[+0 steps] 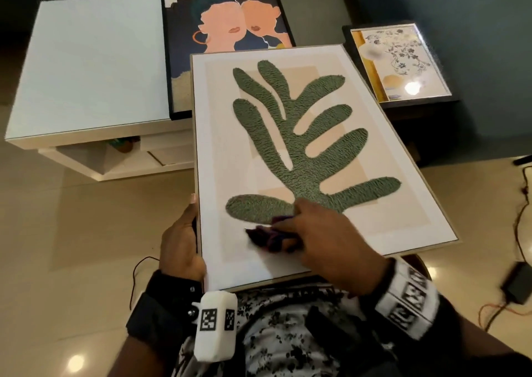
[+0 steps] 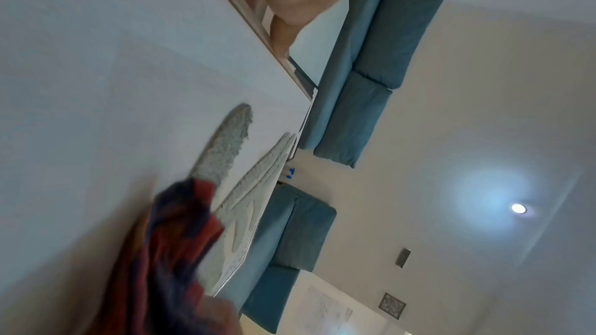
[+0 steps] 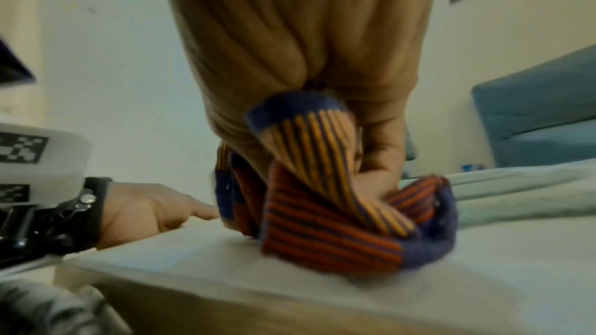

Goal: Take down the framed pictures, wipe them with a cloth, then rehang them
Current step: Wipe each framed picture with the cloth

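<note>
A large framed picture [image 1: 374, 227] with a green tufted leaf shape lies flat on my lap, its white mat [image 2: 96, 65] also filling the left wrist view. My left hand [image 1: 180, 244] grips its left edge, thumb on top of the frame. My right hand [image 1: 316, 232] holds a bunched cloth [image 1: 266, 237] with orange and blue stripes [image 3: 325, 200] and presses it on the picture's lower part, beside the bottom leaf lobe. The cloth [image 2: 167, 251] looks blurred in the left wrist view.
A second framed picture of two faces [image 1: 230, 31] lies on a white low table [image 1: 86, 65]. A third, floral framed picture [image 1: 400, 62] lies on a dark side table at right. Cables and a black adapter [image 1: 518, 284] lie on the tiled floor. A blue sofa [image 2: 371, 73] stands behind.
</note>
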